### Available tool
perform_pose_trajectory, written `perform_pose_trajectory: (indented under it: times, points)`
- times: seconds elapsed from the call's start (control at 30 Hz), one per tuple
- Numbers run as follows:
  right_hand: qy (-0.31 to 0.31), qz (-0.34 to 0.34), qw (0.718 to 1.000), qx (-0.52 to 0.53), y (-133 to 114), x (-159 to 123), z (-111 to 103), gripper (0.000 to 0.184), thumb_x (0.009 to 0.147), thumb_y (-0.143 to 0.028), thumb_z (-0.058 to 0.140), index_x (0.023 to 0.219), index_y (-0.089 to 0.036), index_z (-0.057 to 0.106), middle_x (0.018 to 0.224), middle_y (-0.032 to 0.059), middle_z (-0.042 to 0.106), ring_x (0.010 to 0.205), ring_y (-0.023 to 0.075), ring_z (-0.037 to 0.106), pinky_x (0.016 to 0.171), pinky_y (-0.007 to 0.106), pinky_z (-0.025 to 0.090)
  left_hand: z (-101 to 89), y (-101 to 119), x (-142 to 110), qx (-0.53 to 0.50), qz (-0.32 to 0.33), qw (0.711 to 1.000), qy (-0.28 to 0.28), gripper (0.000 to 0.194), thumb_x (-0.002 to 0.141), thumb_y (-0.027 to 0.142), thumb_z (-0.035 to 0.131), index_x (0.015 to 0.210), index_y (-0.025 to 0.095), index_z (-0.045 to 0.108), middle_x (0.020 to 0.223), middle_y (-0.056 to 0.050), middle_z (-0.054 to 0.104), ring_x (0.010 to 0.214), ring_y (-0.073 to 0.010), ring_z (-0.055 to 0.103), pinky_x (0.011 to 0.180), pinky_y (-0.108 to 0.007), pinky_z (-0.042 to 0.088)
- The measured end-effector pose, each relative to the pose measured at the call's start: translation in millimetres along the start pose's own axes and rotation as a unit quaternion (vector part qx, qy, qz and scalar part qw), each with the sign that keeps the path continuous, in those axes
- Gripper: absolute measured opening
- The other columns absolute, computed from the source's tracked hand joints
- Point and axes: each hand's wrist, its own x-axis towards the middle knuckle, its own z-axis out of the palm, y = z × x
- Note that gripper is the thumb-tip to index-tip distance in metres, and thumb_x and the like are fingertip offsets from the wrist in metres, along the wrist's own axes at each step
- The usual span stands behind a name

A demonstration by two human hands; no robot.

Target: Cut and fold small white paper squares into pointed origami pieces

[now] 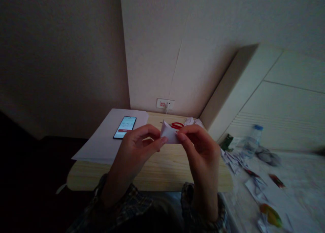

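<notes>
A small folded piece of white paper (170, 135) is held up above the table between both hands. My left hand (138, 143) pinches its left end between thumb and fingers, and a pointed corner of the paper stands up there. My right hand (200, 148) grips the right end the same way. Just behind the paper lie scissors with red handles (177, 125), partly covered by it. White folded paper pieces (193, 121) rest at the table's back right corner, behind my right hand.
Light wood table (162, 172) below the hands. At its left, white paper sheets (99, 145) carry a lit phone (125, 126). A wall socket (165, 103) with a plug is behind. To the right, a bed holds a blue-capped bottle (254, 138) and scattered paper pieces (232, 160).
</notes>
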Motion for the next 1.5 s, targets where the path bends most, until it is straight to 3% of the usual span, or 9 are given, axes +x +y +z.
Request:
perform_pose_trajectory:
  times: [0.13, 0.47, 0.83, 1.13, 1.27, 1.37, 1.5]
  points:
    - [-0.021, 0.015, 1.000, -0.006, -1, 0, 1, 0.008, 0.083, -0.023, 0.075, 0.079, -0.023, 0.069, 0.075, -0.0018, 0.071, 0.072, 0.0169, 0.065, 0.065, 0.028, 0.050, -1.3, -5, -1, -0.030, 0.000, 0.999, 0.030, 0.021, 0.069, 0.013, 0.076, 0.052, 0.020, 0.066, 0.055, 0.006, 0.061, 0.057, -0.0087, 0.059, 0.058, -0.016, 0.049]
    - [0.005, 0.025, 1.000, 0.010, -4, -3, 3, 0.016, 0.083, -0.019, 0.074, 0.069, -0.022, 0.067, 0.063, -0.0052, 0.067, 0.061, 0.0125, 0.062, 0.059, 0.024, 0.047, 3.2, -8, 0, -0.064, -0.035, 0.996, 0.043, 0.021, 0.066, 0.016, 0.078, 0.050, 0.022, 0.066, 0.052, 0.005, 0.062, 0.055, -0.0113, 0.058, 0.057, -0.022, 0.048]
    - [0.001, 0.032, 0.999, 0.026, -5, -1, 4, 0.016, 0.084, -0.016, 0.070, 0.069, -0.022, 0.068, 0.061, -0.0063, 0.068, 0.058, 0.0102, 0.064, 0.057, 0.021, 0.049, 5.4, -11, -2, -0.093, -0.017, 0.995, 0.042, 0.021, 0.069, 0.019, 0.080, 0.052, 0.023, 0.067, 0.051, 0.006, 0.062, 0.054, -0.0108, 0.057, 0.058, -0.023, 0.047]
    - [0.014, 0.020, 1.000, 0.000, -5, -4, 6, 0.015, 0.087, -0.021, 0.069, 0.072, -0.022, 0.065, 0.067, -0.0038, 0.067, 0.064, 0.0135, 0.061, 0.060, 0.026, 0.047, 7.0, -6, -5, -0.035, -0.003, 0.998, 0.054, 0.017, 0.069, 0.019, 0.079, 0.057, 0.022, 0.068, 0.059, 0.003, 0.071, 0.060, -0.0159, 0.070, 0.064, -0.026, 0.058]
    - [0.001, 0.043, 0.998, 0.037, -4, -4, 9, 0.010, 0.084, -0.024, 0.073, 0.077, -0.023, 0.066, 0.071, -0.0036, 0.069, 0.067, 0.0142, 0.064, 0.063, 0.025, 0.050, 9.1, -5, -7, -0.005, 0.025, 0.995, 0.095, 0.014, 0.070, 0.016, 0.079, 0.061, 0.022, 0.068, 0.060, 0.005, 0.068, 0.062, -0.0137, 0.068, 0.064, -0.023, 0.057]
    - [-0.007, 0.056, 0.997, 0.050, -5, -3, 10, 0.010, 0.080, -0.024, 0.077, 0.076, -0.023, 0.067, 0.070, -0.0036, 0.070, 0.066, 0.0141, 0.065, 0.062, 0.025, 0.051, 10.1, -5, -8, -0.004, 0.039, 0.995, 0.091, 0.015, 0.071, 0.014, 0.078, 0.062, 0.022, 0.068, 0.060, 0.007, 0.066, 0.062, -0.0116, 0.067, 0.064, -0.019, 0.057]
    - [-0.019, 0.042, 0.998, 0.030, -4, -2, 5, 0.018, 0.087, -0.022, 0.068, 0.069, -0.022, 0.066, 0.062, -0.0046, 0.068, 0.058, 0.0119, 0.064, 0.057, 0.023, 0.050, 9.4, -6, -8, 0.016, 0.063, 0.994, 0.086, 0.018, 0.073, 0.009, 0.076, 0.063, 0.022, 0.068, 0.060, 0.008, 0.065, 0.061, -0.0091, 0.065, 0.064, -0.016, 0.055]
